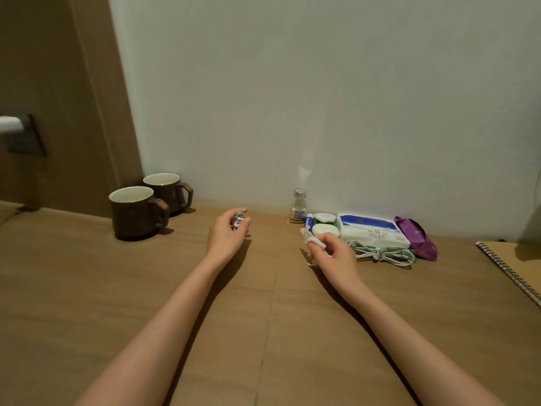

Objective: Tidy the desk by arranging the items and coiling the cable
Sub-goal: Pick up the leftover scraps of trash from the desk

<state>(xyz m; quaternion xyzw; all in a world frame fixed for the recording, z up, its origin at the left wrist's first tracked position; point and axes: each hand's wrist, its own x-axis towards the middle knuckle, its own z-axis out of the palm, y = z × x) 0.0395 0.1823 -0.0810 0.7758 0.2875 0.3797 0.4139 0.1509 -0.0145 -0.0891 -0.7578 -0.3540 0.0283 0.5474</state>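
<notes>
**Wooden desk, pale wall, almost tidy**

Head view, the only one: the desk (146, 288) runs up to a plain wall, and the tissue pack (371, 228) at the back is my landmark. The cable (380, 253) lies right against its front edge, coiled and knotted round its middle, so that part looks done to me. A purple pouch (415, 237) sits tight against the pack's right side. Two white cases (325, 229), a blue tube (309, 222) and a small bottle (298, 206) crowd its left end. I'm guessing everything's lined up along the wall to free the front. Two brown mugs (134, 210) stand well to the left of the pack, and a spiral notebook (509, 273) lies well to its right.

The right hand (333, 253) hovers just left of the pack, fingers pinching a crumpled white scrap (313, 240). The left hand (227, 231), further left, curls round a small crinkled wrapper (238, 219). Both bits look like rubbish picked up for the bin, I reckon.
</notes>
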